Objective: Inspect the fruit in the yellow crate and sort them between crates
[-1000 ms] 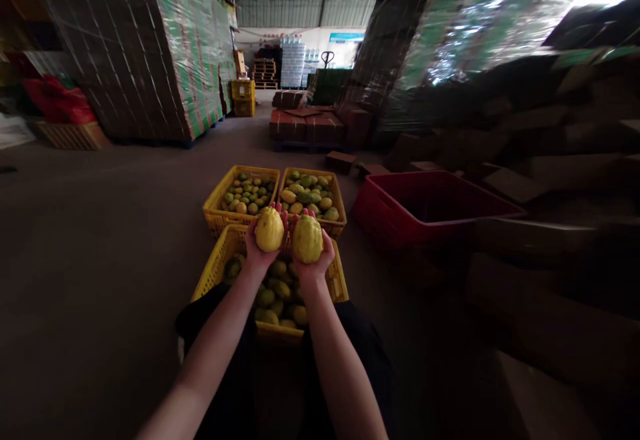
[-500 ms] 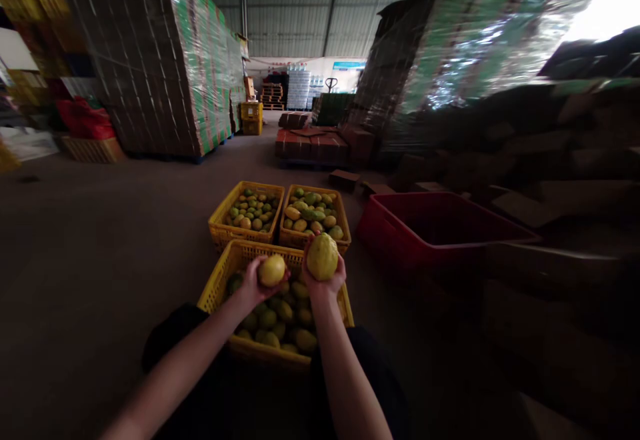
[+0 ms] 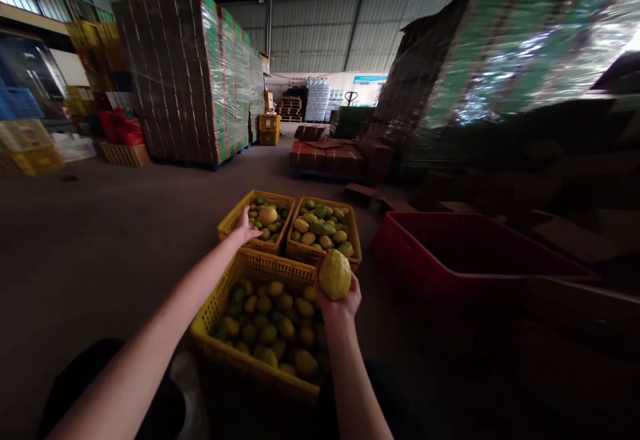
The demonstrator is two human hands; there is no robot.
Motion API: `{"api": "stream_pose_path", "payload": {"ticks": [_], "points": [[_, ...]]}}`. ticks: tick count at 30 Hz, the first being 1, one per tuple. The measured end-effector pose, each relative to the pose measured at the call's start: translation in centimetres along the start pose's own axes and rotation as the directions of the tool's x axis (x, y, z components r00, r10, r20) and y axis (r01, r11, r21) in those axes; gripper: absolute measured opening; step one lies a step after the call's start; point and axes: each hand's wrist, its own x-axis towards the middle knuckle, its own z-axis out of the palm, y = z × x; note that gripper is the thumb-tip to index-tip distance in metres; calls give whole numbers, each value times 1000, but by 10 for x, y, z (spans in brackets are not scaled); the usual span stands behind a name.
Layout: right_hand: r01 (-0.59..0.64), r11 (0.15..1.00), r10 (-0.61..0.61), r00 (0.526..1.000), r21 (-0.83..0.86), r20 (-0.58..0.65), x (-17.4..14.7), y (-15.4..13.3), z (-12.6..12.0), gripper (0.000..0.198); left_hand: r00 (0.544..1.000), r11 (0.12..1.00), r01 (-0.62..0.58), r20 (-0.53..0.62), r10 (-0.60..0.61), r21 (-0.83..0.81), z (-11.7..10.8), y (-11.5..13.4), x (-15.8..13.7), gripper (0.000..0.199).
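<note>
My right hand (image 3: 339, 299) holds a large, bumpy yellow-green fruit (image 3: 335, 275) upright in the palm, fingers wrapped round its sides. It hovers over the right edge of the near yellow crate (image 3: 203, 337), which contains several green and yellow fruits (image 3: 267, 333). Stretched forward, my left hand (image 3: 246, 228) is open at the front of the far left yellow crate (image 3: 227, 225). Just beyond its fingers is a smooth yellow fruit (image 3: 268, 215), apart from the hand; whether it rests on the fruits there I cannot tell. Beside that crate stands the far right yellow crate (image 3: 356, 240), also filled with fruits.
A red bin (image 3: 415, 253) stands to the right of the crates. Flat brown cartons (image 3: 327, 160) lie on a pallet ahead. Tall wrapped carton stacks rise at left (image 3: 170, 80) and right (image 3: 480, 73). A loose carton (image 3: 360, 193) lies on the floor.
My left hand has reached forward from above the near crate to the far left crate and let go of the yellow fruit. My right hand still holds the bumpy fruit. The view has shifted.
</note>
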Motion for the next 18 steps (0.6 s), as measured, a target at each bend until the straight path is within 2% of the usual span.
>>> {"api": "stream_pose_path", "payload": {"ticks": [2,4,6,8,10,12,15,18], "points": [[-17,1000,17,1000,13,-26,-1,-1,1,37,999,984,-25,-30,31,178,0,5,7,60],[-18,1000,18,999,16,-27,-2,-1,2,36,1000,927,-17,-4,20,375,-5,-23,0,47],[-19,1000,19,1000,-8,-23,-3,2,1,33,1000,820,2,10,-10,572,-16,-74,-16,35],[-40,997,38,999,-60,-36,-6,9,-4,30,999,676,17,11,-37,736,-33,-131,-32,27],[-112,987,100,990,-116,-100,-11,18,-13,26,998,519,40,-12,-58,854,-52,-181,-46,25],[-227,964,198,961,-138,-193,-18,29,-27,24,996,374,62,-34,-81,925,-68,-218,-57,26],[-371,915,314,901,-157,-300,-28,41,-54,24,996,209,52,-35,-84,977,-82,-247,-66,30],[-443,871,325,845,-213,-425,-34,44,-86,22,999,121,-1,6,-44,993,-86,-255,-69,38]]}}
